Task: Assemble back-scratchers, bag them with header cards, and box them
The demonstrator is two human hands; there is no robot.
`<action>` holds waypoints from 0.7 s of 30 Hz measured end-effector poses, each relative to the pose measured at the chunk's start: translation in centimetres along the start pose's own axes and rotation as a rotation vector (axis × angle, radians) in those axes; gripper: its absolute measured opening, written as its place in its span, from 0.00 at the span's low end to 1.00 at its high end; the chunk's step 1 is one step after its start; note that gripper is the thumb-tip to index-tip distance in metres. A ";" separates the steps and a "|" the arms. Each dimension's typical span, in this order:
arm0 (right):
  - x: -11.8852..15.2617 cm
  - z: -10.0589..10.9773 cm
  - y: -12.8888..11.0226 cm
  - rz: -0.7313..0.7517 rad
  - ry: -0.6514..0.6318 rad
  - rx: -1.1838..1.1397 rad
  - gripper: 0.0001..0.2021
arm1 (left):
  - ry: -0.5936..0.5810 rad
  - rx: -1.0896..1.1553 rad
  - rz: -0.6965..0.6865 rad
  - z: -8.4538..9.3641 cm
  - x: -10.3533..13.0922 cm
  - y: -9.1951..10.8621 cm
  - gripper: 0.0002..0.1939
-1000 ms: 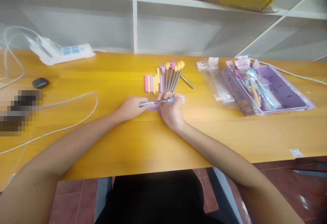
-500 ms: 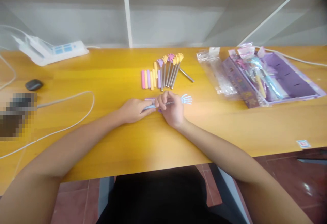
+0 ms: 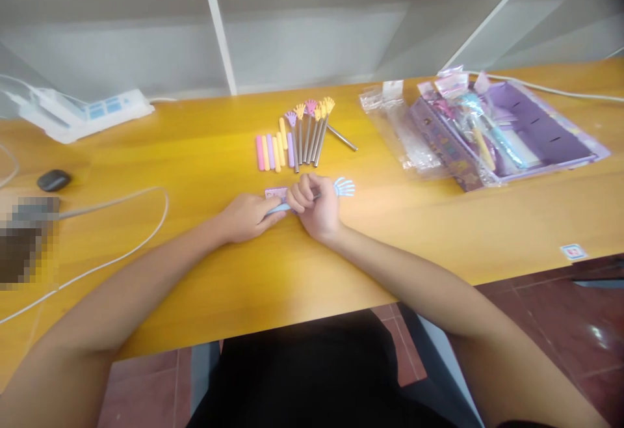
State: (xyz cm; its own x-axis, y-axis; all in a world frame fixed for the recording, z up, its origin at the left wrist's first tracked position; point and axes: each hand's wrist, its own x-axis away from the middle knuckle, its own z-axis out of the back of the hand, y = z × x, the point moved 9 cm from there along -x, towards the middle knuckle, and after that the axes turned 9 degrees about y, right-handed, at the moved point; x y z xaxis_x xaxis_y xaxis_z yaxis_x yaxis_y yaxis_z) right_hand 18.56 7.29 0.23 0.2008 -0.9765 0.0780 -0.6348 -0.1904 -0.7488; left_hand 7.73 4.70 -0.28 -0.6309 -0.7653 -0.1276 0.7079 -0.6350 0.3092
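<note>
A back scratcher with a light blue claw-shaped head [image 3: 344, 187] lies across both hands. Its blue handle is pinched by my left hand [image 3: 246, 217], thumb pressed along it. My right hand [image 3: 316, 205] is curled around the rod between handle and head, with the fingers hiding most of the metal. Under the hands, part of a small purple printed card [image 3: 275, 192] shows. Beyond them lie several metal rods [image 3: 310, 142] with purple, yellow and pink claw heads. Coloured handle sleeves [image 3: 271, 151] are lined up to their left.
At the back right, a purple box [image 3: 546, 125] holds bagged back scratchers, beside clear plastic bags [image 3: 404, 132]. A white power strip [image 3: 92, 114], a black mouse-like object [image 3: 53, 180] and a white cable [image 3: 163, 210] are on the left. Shelving [image 3: 219, 31] rises behind the table.
The whole view has shifted slightly. My right hand's fingers have closed further around the rod near the blue handle. My left hand keeps its hold on the handle.
</note>
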 end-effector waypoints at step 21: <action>-1.1 3.0 -8.6 0.058 0.267 -0.035 0.28 | 0.023 0.365 0.151 0.9 -0.1 0.2 0.30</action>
State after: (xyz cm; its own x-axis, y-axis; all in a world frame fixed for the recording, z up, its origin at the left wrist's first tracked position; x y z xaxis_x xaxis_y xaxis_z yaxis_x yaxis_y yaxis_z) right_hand 26.03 10.30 4.55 -0.0379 -0.9770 0.2100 -0.6660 -0.1320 -0.7342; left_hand 7.59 4.75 0.67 -0.5185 -0.8518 -0.0746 0.6297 -0.4394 0.6406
